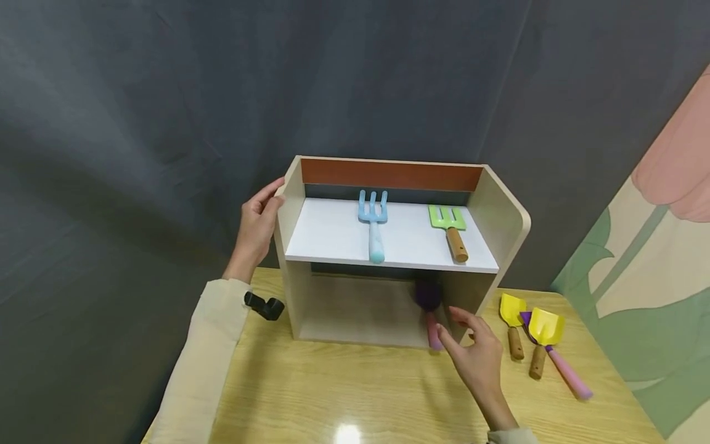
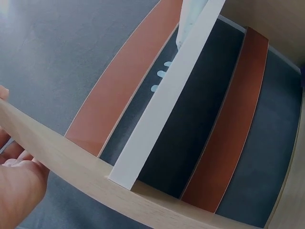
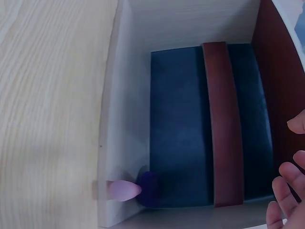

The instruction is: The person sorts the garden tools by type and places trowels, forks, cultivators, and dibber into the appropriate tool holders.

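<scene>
Down below, shovel [image 1: 429, 302] (lengthwise, head view only)

From my left wrist, my left fingers [image 2: 14, 151] run off the left edge, and the shelf unit [image 2: 71, 157] covers part of them with its side. The white board [image 2: 151, 124] hides most of the blue fork [image 2: 161, 74], whose handle leaves at the top; a purple sliver [image 2: 302, 76] at the far right is too small to name. From my right wrist, the right edge cuts my right fingers [image 3: 286, 193] short, and the shaded scoop's [image 3: 131, 190] blade melts into the dark near the bottom. From my head, at lower right, a yellow scoop [image 1: 546, 325] covers much of a second purple blade, and my left sleeve [image 1: 191, 364] runs off the bottom.
</scene>
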`<state>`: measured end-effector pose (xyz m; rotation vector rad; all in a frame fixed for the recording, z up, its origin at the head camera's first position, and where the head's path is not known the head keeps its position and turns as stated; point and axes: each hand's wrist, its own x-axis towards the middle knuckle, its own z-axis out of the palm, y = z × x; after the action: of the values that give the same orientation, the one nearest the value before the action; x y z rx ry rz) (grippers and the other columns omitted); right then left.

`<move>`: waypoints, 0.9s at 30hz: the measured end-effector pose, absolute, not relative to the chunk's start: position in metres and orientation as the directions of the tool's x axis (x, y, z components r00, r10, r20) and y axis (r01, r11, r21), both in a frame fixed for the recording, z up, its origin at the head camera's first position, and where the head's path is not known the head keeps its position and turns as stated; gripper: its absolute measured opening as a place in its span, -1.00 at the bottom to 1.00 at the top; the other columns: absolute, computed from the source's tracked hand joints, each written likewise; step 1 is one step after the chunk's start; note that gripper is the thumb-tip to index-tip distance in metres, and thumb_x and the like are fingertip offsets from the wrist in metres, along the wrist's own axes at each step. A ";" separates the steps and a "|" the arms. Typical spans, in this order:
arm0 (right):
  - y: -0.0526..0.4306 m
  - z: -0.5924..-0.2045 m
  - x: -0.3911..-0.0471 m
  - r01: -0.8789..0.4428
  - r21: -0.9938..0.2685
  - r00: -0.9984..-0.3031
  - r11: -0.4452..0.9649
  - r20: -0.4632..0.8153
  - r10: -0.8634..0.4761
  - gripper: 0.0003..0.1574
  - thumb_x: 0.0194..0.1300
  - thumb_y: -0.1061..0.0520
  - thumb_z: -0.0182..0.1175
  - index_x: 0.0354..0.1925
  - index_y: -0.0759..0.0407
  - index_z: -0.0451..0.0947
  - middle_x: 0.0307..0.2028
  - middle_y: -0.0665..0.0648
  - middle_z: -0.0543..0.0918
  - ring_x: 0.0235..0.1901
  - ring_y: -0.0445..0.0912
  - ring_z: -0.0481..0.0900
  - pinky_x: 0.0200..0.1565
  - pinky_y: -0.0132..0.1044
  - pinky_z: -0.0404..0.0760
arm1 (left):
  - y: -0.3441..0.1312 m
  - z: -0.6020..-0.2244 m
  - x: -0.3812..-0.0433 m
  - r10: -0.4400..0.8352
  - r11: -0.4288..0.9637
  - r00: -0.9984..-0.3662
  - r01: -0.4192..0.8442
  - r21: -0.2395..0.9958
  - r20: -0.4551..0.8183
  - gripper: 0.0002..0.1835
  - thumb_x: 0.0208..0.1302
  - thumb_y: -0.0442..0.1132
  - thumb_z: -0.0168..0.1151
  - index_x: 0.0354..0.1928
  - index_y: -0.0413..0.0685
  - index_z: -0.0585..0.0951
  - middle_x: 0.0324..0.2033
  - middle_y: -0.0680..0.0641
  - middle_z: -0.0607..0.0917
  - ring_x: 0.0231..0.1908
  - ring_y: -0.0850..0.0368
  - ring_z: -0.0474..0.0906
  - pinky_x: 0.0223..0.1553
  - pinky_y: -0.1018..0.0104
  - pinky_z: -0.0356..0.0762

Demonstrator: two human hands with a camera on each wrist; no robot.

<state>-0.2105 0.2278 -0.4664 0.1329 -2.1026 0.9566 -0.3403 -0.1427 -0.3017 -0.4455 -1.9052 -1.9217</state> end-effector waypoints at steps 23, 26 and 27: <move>0.249 -0.437 -0.187 -0.340 -0.652 -0.683 0.678 0.666 0.299 -0.47 -0.08 0.31 0.52 -0.06 0.25 0.66 -0.25 0.14 0.73 -0.26 -0.31 0.53 -0.29 -0.49 0.39 | -0.148 -0.306 -0.338 -0.035 -0.014 -0.877 0.479 0.878 0.479 -0.52 0.45 -0.26 -0.01 0.36 -0.22 0.37 0.33 -0.17 0.36 0.27 0.04 0.28 0.30 0.11 0.19; 0.253 -0.434 -0.184 -0.341 -0.655 -0.663 0.674 0.676 0.322 -0.47 -0.09 0.32 0.52 -0.06 0.25 0.67 -0.28 0.14 0.73 -0.28 -0.36 0.54 -0.29 -0.54 0.40 | -0.146 -0.305 -0.338 -0.038 -0.020 -0.872 0.489 0.872 0.488 -0.52 0.44 -0.27 0.00 0.35 -0.23 0.38 0.30 -0.19 0.39 0.23 0.02 0.32 0.27 0.11 0.23; 0.255 -0.434 -0.183 -0.338 -0.661 -0.660 0.670 0.674 0.332 -0.47 -0.09 0.32 0.52 -0.05 0.24 0.67 -0.28 0.14 0.73 -0.28 -0.38 0.54 -0.28 -0.55 0.39 | -0.146 -0.305 -0.339 -0.041 -0.022 -0.872 0.489 0.872 0.488 -0.52 0.44 -0.27 0.00 0.35 -0.22 0.39 0.29 -0.19 0.41 0.21 0.02 0.33 0.25 0.10 0.24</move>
<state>-0.1831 0.2547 -0.4337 0.0049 -2.0506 1.0216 -0.3389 -0.1458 -0.3045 -0.4679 -1.8899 -1.9534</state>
